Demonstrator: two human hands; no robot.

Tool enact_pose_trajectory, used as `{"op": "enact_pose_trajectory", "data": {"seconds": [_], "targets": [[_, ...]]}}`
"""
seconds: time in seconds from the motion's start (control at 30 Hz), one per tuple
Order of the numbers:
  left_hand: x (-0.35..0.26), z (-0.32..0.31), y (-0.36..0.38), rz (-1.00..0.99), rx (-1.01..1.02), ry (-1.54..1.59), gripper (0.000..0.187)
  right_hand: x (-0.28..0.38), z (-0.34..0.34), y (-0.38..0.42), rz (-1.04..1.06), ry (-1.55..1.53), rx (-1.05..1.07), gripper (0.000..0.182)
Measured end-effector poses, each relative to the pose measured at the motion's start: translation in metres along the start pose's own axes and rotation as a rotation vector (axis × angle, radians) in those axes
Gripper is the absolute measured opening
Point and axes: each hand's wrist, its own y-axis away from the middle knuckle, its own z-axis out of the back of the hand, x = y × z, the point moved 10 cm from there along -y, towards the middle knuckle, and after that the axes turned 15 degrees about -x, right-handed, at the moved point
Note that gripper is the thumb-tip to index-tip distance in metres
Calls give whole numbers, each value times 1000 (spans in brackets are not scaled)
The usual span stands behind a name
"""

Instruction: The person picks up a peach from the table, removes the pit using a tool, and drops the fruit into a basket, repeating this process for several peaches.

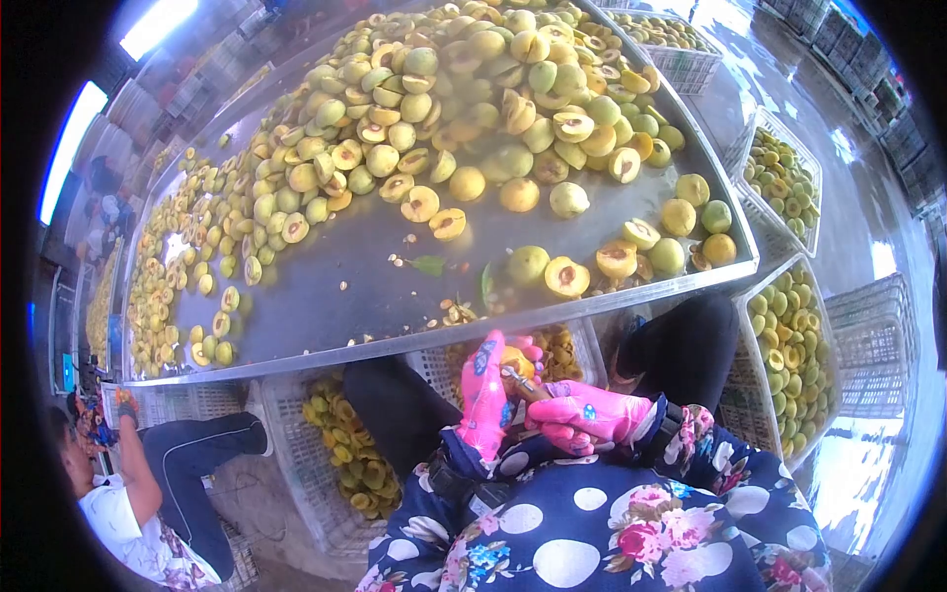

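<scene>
Both my hands wear pink patterned gloves and are close together in front of my lap, just below the table's near edge. My left hand (483, 398) is closed around a yellow piece of stone fruit (514, 361). In my right hand (598, 414) is a small wooden-handled pitting knife (525, 386), its metal end against the fruit. The blade's exact shape is hidden by the fruit and fingers. Under my hands stands a crate (589, 357) with yellow fruit pieces in it. Halved fruits, one a cut half (566, 277), lie on the table above my hands.
The raised-rim metal table (375, 301) bears a large heap of yellow-green fruit (395, 118). Pits and leaves lie near its front rim. Crates of fruit (789, 345) stand at right, another crate (296, 464) at left. A person (148, 493) sits at far left.
</scene>
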Motion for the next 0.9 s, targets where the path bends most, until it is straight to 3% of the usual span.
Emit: {"op": "enact_pose_trajectory", "data": {"seconds": [0.13,0.27,0.5,0.6,0.7,0.9], "targets": [[-7,-3,0,-25,13,172,42,6,-20,4,-63,-180,24,38],[-2,-3,-5,16,-12,163,42,4,-16,0,-86,-296,40,16],[-12,-2,9,42,-102,251,41,7,-20,2,-79,-273,54,15],[-15,-5,8,-6,17,79,40,3,-16,0,-50,-209,36,16],[-3,-2,8,104,-3,-19,40,4,-17,3,-40,-153,20,17],[10,-8,5,205,131,134,40,-4,-13,2,-90,-205,22,17]]}}
